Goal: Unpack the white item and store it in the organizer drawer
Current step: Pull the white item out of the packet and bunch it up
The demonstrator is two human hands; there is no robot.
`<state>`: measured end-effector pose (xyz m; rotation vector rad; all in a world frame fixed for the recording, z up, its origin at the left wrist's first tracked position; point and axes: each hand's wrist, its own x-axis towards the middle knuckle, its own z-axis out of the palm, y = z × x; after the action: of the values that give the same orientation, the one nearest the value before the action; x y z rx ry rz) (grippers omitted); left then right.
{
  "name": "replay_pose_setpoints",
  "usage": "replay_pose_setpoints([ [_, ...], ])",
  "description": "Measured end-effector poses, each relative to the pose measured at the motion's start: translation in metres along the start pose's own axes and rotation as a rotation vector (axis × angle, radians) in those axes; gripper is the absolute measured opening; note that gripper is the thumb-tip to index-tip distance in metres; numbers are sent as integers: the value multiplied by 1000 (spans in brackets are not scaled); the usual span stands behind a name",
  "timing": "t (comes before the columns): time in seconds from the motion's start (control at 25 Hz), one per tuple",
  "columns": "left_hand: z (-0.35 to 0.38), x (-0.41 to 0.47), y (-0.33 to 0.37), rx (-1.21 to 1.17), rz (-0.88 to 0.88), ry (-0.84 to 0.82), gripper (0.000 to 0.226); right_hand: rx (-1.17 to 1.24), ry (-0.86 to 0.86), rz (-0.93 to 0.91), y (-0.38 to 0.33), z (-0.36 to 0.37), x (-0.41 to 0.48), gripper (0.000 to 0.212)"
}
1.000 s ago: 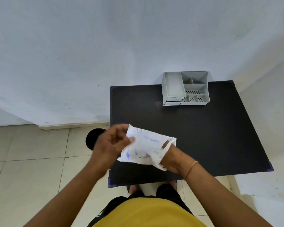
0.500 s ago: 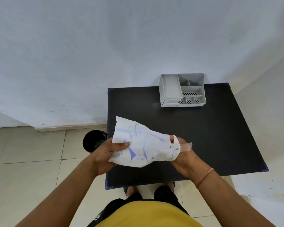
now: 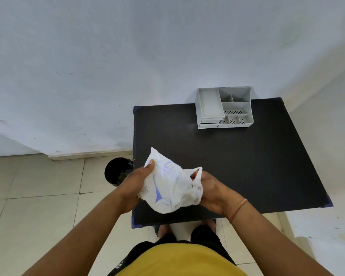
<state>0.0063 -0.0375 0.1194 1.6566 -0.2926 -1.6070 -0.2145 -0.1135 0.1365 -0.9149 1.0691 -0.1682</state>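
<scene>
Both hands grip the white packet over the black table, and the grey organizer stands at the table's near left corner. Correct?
Not quite. In the head view the grey organizer stands at the far edge of the black table, against the wall. The rest holds.

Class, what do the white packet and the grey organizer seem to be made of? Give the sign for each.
Packet: probably thin plastic film or paper, matt white with blue print; it crumples softly in both hands.
Organizer: likely moulded plastic, smooth matt grey; thin even walls and perforated compartment floors.
</scene>
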Motion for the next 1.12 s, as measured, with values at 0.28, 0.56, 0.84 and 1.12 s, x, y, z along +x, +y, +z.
replay_pose_setpoints([
  [0.28, -6, 6, -2, -236, 1, 67, 27, 305, 331, -101, 7, -1, 20, 29],
  [0.56, -24, 19, -9, -76, 66, -32, 41, 173, 83, -69, 10, -15, 23, 27],
  [0.84, -21, 40, 0, 98, 76, -133, 52, 202, 15, -115, 10, -13, 24, 34],
  [1.12, -19, 56, 1, 25, 81, -73, 48, 133, 205, -121, 3, -45, 34, 31],
])
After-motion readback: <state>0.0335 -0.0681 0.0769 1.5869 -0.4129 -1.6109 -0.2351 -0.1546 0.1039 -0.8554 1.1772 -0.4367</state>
